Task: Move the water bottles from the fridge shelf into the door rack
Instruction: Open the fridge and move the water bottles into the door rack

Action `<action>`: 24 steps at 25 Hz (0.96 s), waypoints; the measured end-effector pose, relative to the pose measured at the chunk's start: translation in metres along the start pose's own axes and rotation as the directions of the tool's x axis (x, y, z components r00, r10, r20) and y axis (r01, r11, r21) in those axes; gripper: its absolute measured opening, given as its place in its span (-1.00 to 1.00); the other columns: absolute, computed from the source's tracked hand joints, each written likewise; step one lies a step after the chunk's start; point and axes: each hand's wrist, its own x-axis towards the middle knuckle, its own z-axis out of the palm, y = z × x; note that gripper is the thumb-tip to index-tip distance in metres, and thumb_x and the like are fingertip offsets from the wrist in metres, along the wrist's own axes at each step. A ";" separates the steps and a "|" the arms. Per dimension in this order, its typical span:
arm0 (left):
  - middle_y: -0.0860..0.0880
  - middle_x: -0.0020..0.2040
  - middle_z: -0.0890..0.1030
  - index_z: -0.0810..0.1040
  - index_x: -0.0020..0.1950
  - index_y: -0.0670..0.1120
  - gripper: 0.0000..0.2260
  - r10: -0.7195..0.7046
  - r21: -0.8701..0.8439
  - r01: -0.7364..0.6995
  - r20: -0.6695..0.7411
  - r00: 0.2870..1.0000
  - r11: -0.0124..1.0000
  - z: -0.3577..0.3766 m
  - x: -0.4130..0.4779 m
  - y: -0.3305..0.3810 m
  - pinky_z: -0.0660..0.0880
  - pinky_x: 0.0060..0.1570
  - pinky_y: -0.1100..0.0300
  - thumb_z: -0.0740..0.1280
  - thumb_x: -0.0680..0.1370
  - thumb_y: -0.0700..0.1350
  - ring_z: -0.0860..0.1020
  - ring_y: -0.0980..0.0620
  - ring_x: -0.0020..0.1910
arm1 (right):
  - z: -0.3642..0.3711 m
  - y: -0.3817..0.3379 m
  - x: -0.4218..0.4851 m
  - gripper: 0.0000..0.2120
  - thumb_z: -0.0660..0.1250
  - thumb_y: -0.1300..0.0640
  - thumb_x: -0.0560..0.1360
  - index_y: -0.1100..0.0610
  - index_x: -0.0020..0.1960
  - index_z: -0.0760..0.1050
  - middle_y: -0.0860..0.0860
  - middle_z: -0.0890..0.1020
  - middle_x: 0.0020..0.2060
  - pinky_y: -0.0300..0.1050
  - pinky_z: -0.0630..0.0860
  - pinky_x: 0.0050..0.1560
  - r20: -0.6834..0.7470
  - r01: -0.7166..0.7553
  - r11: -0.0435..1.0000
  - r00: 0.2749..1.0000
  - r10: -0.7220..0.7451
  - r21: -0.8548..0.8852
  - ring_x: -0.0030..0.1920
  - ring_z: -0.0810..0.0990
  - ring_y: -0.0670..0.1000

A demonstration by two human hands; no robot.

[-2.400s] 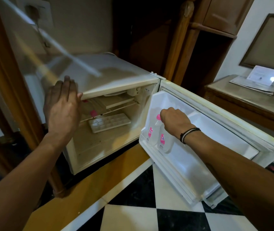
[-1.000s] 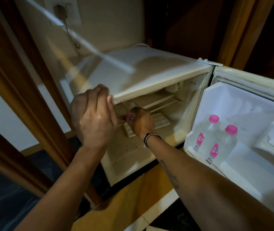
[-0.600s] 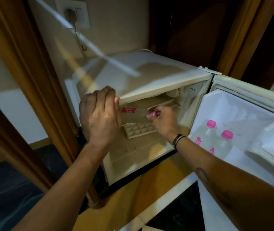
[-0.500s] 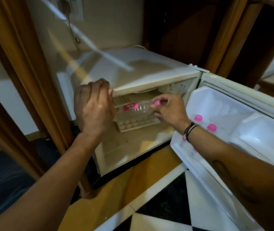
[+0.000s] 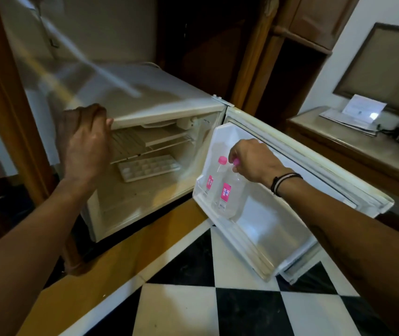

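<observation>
The small white fridge [image 5: 159, 98] stands open, its door [image 5: 314, 166] swung out to the right. Two clear water bottles with pink caps and labels are visible upright in the door rack [image 5: 238, 241]. My right hand [image 5: 251, 161] pinches the pink cap of the nearer bottle [image 5: 226, 194], whose base is down in the rack. The other bottle [image 5: 210, 181] stands free just behind it to the left. My left hand [image 5: 84, 144] curls over the fridge's top front edge. No bottle shows on the wire shelf [image 5: 164, 141].
A white ice tray [image 5: 148, 167] lies on the fridge floor. A wooden desk [image 5: 353, 144] with papers and a phone stands behind the door. Wooden frames flank the fridge on the left and behind. The floor is black and white tile [image 5: 217, 299].
My right hand pulled a bottle off the fridge shelf and carried it right into the door rack. My left hand stayed on the fridge's top edge.
</observation>
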 end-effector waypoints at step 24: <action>-0.26 0.43 0.62 0.51 0.50 -0.22 -0.64 0.031 0.121 -0.025 -0.050 0.998 0.992 -0.005 -0.005 0.005 0.42 0.44 -0.26 0.10 0.84 -0.04 0.55 -0.33 0.37 | 0.036 0.030 -0.001 -0.52 0.32 -0.08 0.61 0.11 0.46 0.46 0.24 0.54 0.39 0.24 0.44 0.37 -0.286 -0.007 0.918 0.951 -0.117 -0.397 0.38 0.49 0.32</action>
